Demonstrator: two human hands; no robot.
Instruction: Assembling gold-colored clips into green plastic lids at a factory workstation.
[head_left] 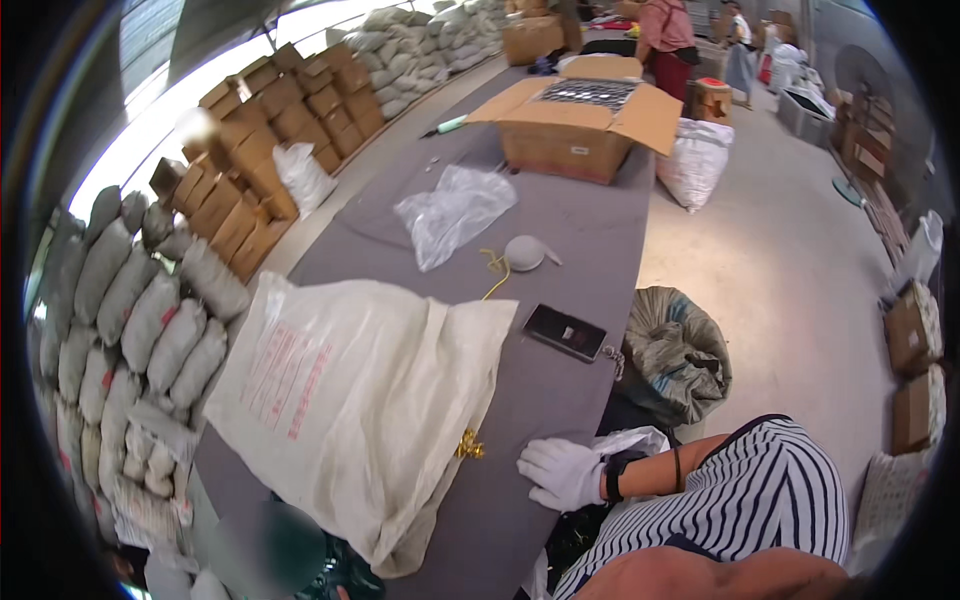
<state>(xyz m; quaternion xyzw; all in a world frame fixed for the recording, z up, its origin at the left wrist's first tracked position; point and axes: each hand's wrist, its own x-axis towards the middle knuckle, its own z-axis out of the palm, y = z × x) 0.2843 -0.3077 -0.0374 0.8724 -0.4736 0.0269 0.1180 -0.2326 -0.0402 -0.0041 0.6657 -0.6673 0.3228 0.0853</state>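
Observation:
Across the left of the grey table lies a large white woven sack (350,390) with red print on its face. Gold tinsel-like strands (470,444) poke out at its right edge. My right hand (562,474), in a white glove, rests flat on the table edge with its fingers spread, just right of the sack. It holds nothing. Farther up, a dark phone (565,332) lies near the right edge. Beyond it sit a small round white object (524,253) with yellow string (493,266) and a crumpled clear plastic bag (455,212). My left hand is out of sight.
An open cardboard box (562,150) stands farther along the table. Beside the table, a grey-green sack (680,352) sits on the floor. Filled sacks (150,300) and cartons (280,105) are stacked left. A blurred dark green shape (275,545) fills the lower left. People (668,45) stand far back.

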